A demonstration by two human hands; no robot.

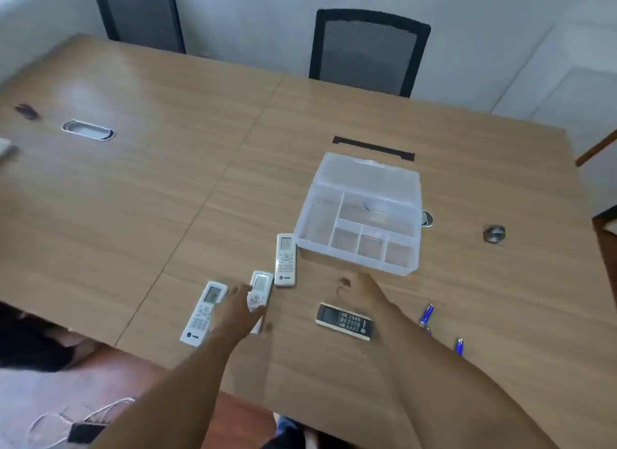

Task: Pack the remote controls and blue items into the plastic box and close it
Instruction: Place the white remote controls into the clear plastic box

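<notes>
A clear plastic box stands open on the wooden table, its lid tilted back and its compartments bare. Three white remotes lie left of it: one upright by the box corner, a middle one, and a left one. My left hand rests over the middle white remote, fingers spread, covering its lower half. A black remote lies crosswise nearer me. My right hand hovers just above it, fingers apart, holding nothing. Two blue items lie to the right, partly hidden by my right forearm.
A roll of grey tape sits at the right of the table. A black strip lies behind the box. A cable grommet is at the far left. Two black chairs stand at the far side.
</notes>
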